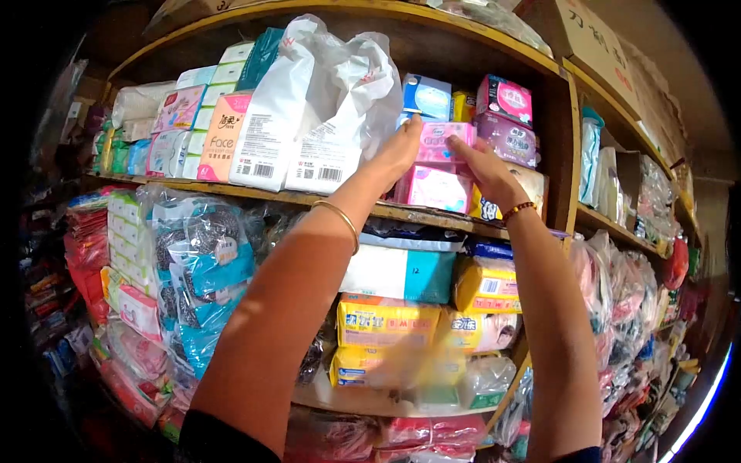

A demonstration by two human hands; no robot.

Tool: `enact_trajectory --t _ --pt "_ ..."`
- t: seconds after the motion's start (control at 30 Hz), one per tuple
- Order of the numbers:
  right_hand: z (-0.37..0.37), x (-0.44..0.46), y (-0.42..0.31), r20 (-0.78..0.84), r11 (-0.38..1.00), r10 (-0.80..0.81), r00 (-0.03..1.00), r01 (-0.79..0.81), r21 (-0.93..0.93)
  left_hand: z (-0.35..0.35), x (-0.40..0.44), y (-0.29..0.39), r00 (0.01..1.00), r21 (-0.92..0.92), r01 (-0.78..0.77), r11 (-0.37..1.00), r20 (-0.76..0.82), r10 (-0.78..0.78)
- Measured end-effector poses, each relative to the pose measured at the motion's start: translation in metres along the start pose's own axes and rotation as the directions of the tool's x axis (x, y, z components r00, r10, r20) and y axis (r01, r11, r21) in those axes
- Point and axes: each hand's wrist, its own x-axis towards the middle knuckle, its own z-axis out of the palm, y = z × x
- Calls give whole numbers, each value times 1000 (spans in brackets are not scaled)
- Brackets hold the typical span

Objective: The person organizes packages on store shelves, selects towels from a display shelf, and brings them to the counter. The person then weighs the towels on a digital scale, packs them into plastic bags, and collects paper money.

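Both arms reach up to a wooden shelf. A pink pack of sanitary pads (435, 147) is between my hands, on top of another pink pack (436, 190). My left hand (401, 148) grips its left side, the fingers partly hidden. On the right, my right hand (488, 171) has its thumb on the pack's front, closed on that side. Behind it is a blue-and-white pack (428, 97). To the right, a dark pink pack (505, 100) sits on a purple pack (505, 140). White plastic bags of goods (332, 116) stand left of my left hand.
The shelf's front edge (301, 199) runs under my wrists. Tissue packs (224, 135) stand at the left. Yellow packs (390, 322) fill the shelf below. A wooden upright (572, 147) is close on the right, with a cardboard box (590, 46) above.
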Motion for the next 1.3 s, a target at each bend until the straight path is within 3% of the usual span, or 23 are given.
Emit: enact_trajectory --t 0.03,0.07,0.1,0.13,0.2,0.27,0.3,0.37,0.5,0.53,0.6,0.67,0.73,0.77,0.83,0.87,0.93,1.07,1.13,1.17,1.27,1.3 --pt "-2 5 8 0 1000 -1 1000 1 0 2 2 -8 992 -79 96 992 88 -89" --pt "-4 10 16 -29 983 85 996 -88 -160 4 4 -16 969 -147 198 969 181 -170" --pt "-3 11 20 -72 933 167 983 -181 -311 3 -2 -12 968 -146 201 969 182 -174" --pt "-3 9 21 -73 933 174 982 -188 -306 1 -14 0 969 -121 199 972 173 -177" --pt "-4 1 23 -124 945 49 991 -86 -316 5 -15 -5 964 -95 217 971 180 -198" --pt "10 -17 18 -268 945 -148 952 56 -322 10 -1 -25 977 -168 70 983 209 -34" --pt "13 -22 15 -281 976 -168 945 119 -184 7 -14 -8 974 -149 149 978 193 -119" --pt "10 -19 19 -207 992 -111 972 98 -76 8 -18 -3 972 -150 152 977 200 -121" --pt "1 -14 18 -116 994 73 991 -82 -75 7 -8 -15 950 -169 199 965 274 -147" --pt "3 -18 12 -118 994 62 991 -71 -79 7 -4 -15 942 -165 232 959 283 -179" --pt "9 -30 8 -280 992 28 960 8 127 7 -11 -11 947 -195 251 948 251 -199" --pt "0 -35 8 -271 994 44 962 -14 113 6 -23 -3 949 -225 274 935 221 -225" --pt "-5 -46 2 -24 984 179 984 -179 -16 1 -34 10 954 -116 236 965 216 -207" --pt "-2 -51 4 -32 987 139 990 -141 -83 1 -30 2 955 -116 231 966 215 -203" --pt "-7 -54 7 55 986 120 991 -112 -123 1 -22 -15 879 -269 33 963 466 100" --pt "-10 -55 9 140 983 109 984 -87 -159 2 -18 -18 879 -268 25 963 464 106" --pt "-6 -59 4 141 988 113 984 -96 -120 3 -21 -15 896 -306 126 943 444 24" --pt "2 -61 3 140 975 57 988 -24 -222 1 -29 -6 892 -286 161 944 452 -15" --pt "1 -55 9 -96 969 -56 994 31 -245 7 -24 -13 923 -373 174 911 385 -19" --pt "-1 -54 11 -98 968 -59 993 33 -247 8 -20 -17 923 -374 171 911 385 -15" --pt "6 -60 14 -84 874 -318 944 257 -412 10 -10 -25 909 -366 257 894 407 -95" --pt "10 -65 8 -38 816 -305 952 240 -526 11 -12 -24 901 -403 247 881 430 -56"
